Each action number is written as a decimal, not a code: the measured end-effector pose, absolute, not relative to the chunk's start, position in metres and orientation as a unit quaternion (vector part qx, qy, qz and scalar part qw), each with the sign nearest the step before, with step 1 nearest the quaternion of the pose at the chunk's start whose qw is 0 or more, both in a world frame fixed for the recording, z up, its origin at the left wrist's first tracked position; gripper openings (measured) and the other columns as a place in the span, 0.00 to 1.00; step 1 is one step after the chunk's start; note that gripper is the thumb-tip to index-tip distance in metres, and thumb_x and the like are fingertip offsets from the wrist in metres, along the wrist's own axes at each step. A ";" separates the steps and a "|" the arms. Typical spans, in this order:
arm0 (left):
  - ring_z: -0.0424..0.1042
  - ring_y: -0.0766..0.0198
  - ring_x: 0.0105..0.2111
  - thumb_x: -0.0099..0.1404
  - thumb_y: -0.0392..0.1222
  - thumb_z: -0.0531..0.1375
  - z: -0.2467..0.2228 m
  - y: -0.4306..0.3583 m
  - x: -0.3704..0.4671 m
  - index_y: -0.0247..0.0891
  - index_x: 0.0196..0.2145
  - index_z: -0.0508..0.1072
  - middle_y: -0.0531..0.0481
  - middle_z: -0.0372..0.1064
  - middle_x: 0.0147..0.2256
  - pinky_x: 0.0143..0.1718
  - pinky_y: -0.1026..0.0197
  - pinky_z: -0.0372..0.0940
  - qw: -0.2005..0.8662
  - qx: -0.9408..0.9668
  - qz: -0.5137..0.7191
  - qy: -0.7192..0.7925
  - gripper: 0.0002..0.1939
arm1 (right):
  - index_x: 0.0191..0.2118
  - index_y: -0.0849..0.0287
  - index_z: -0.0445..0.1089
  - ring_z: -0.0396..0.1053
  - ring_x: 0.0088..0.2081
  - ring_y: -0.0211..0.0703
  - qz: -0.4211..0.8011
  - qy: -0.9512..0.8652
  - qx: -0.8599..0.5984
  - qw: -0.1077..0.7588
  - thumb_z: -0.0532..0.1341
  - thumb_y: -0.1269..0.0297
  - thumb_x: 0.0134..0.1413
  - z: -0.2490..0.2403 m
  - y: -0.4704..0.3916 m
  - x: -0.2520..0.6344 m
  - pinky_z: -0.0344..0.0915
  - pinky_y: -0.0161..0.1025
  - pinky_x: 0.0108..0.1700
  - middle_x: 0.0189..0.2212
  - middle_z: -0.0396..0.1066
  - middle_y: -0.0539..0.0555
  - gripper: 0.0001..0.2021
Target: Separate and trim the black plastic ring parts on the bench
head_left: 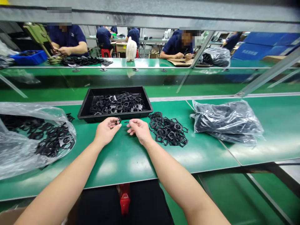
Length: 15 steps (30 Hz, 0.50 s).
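Observation:
My left hand [107, 130] pinches a small black part [118, 120] between thumb and fingers, just in front of the black tray [114, 117]. Close by on the right, my right hand [138, 128] holds a thin dark piece [126, 122] at its fingertips. The two hands are apart, above the green table [122, 159]. Black ring-shaped parts [119, 102] fill the tray. A loose pile of black rings [170, 129] lies right of my right hand.
An open clear plastic bag [21, 153] with black parts spreads over the left side. A closed bag of dark parts [227, 122] lies at the right. Beyond the glass panel, people in dark blue shirts sit at another bench, near a blue bin [30, 58].

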<state>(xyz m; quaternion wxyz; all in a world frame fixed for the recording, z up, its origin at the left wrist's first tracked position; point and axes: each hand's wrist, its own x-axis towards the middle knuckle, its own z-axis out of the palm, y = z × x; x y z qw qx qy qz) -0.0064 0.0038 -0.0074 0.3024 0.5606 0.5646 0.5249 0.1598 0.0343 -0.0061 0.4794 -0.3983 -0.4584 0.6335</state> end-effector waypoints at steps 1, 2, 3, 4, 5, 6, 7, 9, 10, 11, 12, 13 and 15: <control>0.73 0.57 0.42 0.53 0.47 0.64 -0.011 0.005 -0.004 0.34 0.47 0.70 0.40 0.72 0.44 0.46 0.53 0.67 0.277 0.572 0.528 0.563 0.25 | 0.32 0.62 0.68 0.68 0.20 0.32 0.629 -0.456 -0.399 0.487 0.64 0.55 0.44 -0.007 0.035 0.160 0.63 0.28 0.20 0.24 0.72 0.50 0.15; 0.73 0.58 0.42 0.54 0.46 0.64 -0.013 0.005 -0.004 0.35 0.49 0.68 0.41 0.72 0.45 0.46 0.53 0.67 0.250 0.590 0.521 0.564 0.26 | 0.32 0.63 0.68 0.69 0.21 0.32 0.621 -0.455 -0.403 0.496 0.64 0.56 0.44 -0.008 0.037 0.159 0.64 0.29 0.21 0.24 0.72 0.51 0.14; 0.72 0.59 0.42 0.55 0.46 0.63 -0.015 0.005 -0.004 0.36 0.50 0.68 0.42 0.71 0.45 0.46 0.54 0.67 0.220 0.613 0.506 0.566 0.26 | 0.32 0.62 0.68 0.69 0.21 0.33 0.610 -0.458 -0.408 0.502 0.64 0.57 0.44 -0.010 0.038 0.159 0.64 0.29 0.22 0.23 0.71 0.51 0.14; 0.72 0.59 0.41 0.56 0.45 0.62 -0.016 0.004 -0.005 0.37 0.50 0.68 0.43 0.71 0.45 0.45 0.54 0.67 0.192 0.639 0.485 0.565 0.24 | 0.33 0.62 0.67 0.68 0.21 0.33 0.600 -0.463 -0.413 0.506 0.65 0.58 0.43 -0.013 0.039 0.159 0.64 0.29 0.22 0.22 0.71 0.49 0.13; 0.72 0.60 0.40 0.57 0.45 0.62 -0.017 0.004 -0.007 0.37 0.49 0.70 0.44 0.71 0.45 0.45 0.55 0.67 0.169 0.666 0.464 0.558 0.22 | 0.34 0.61 0.66 0.68 0.20 0.33 0.592 -0.471 -0.416 0.504 0.65 0.60 0.42 -0.015 0.040 0.159 0.64 0.29 0.21 0.20 0.70 0.47 0.14; 0.71 0.61 0.39 0.58 0.44 0.61 -0.016 0.003 -0.009 0.37 0.48 0.71 0.44 0.70 0.44 0.44 0.56 0.67 0.152 0.690 0.448 0.548 0.20 | 0.36 0.60 0.65 0.68 0.20 0.33 0.588 -0.480 -0.418 0.499 0.66 0.61 0.42 -0.018 0.041 0.158 0.64 0.29 0.21 0.19 0.69 0.46 0.15; 0.71 0.62 0.38 0.58 0.44 0.61 -0.016 0.003 -0.011 0.37 0.47 0.71 0.44 0.70 0.43 0.42 0.57 0.67 0.140 0.707 0.439 0.536 0.18 | 0.37 0.60 0.65 0.68 0.20 0.34 0.585 -0.490 -0.419 0.492 0.66 0.62 0.41 -0.020 0.042 0.158 0.64 0.30 0.21 0.18 0.68 0.45 0.15; 0.70 0.62 0.38 0.59 0.43 0.60 -0.015 0.004 -0.014 0.37 0.47 0.72 0.45 0.68 0.42 0.41 0.58 0.67 0.125 0.726 0.434 0.520 0.18 | 0.37 0.60 0.67 0.68 0.21 0.34 0.575 -0.513 -0.427 0.473 0.65 0.63 0.42 -0.024 0.044 0.157 0.65 0.31 0.23 0.19 0.68 0.45 0.14; 0.69 0.62 0.38 0.59 0.43 0.60 -0.015 0.005 -0.016 0.37 0.47 0.72 0.46 0.68 0.41 0.42 0.58 0.67 0.119 0.730 0.432 0.516 0.18 | 0.36 0.61 0.69 0.67 0.21 0.33 0.569 -0.523 -0.434 0.462 0.65 0.63 0.42 -0.025 0.045 0.156 0.65 0.31 0.24 0.19 0.68 0.46 0.12; 0.69 0.62 0.39 0.59 0.43 0.60 -0.015 0.005 -0.016 0.38 0.47 0.72 0.46 0.68 0.41 0.42 0.58 0.66 0.115 0.733 0.428 0.516 0.18 | 0.34 0.61 0.71 0.67 0.20 0.32 0.566 -0.529 -0.442 0.453 0.65 0.64 0.42 -0.026 0.045 0.156 0.65 0.31 0.24 0.19 0.69 0.47 0.11; 0.69 0.61 0.40 0.60 0.44 0.60 -0.016 0.006 -0.017 0.38 0.48 0.71 0.46 0.68 0.41 0.44 0.57 0.66 0.113 0.735 0.423 0.517 0.19 | 0.33 0.62 0.72 0.66 0.20 0.32 0.571 -0.526 -0.445 0.446 0.66 0.64 0.41 -0.025 0.046 0.155 0.64 0.31 0.24 0.20 0.69 0.47 0.10; 0.70 0.61 0.40 0.60 0.44 0.61 -0.016 0.006 -0.017 0.39 0.49 0.71 0.46 0.69 0.42 0.44 0.58 0.65 0.114 0.736 0.417 0.520 0.20 | 0.33 0.62 0.72 0.66 0.20 0.31 0.586 -0.514 -0.446 0.440 0.66 0.64 0.40 -0.024 0.046 0.154 0.64 0.31 0.24 0.20 0.70 0.47 0.11; 0.70 0.62 0.40 0.60 0.45 0.61 -0.017 0.006 -0.017 0.38 0.50 0.70 0.46 0.70 0.43 0.45 0.58 0.65 0.120 0.736 0.406 0.528 0.21 | 0.33 0.63 0.71 0.66 0.19 0.32 0.630 -0.474 -0.437 0.433 0.68 0.64 0.37 -0.020 0.046 0.153 0.64 0.31 0.23 0.19 0.70 0.47 0.14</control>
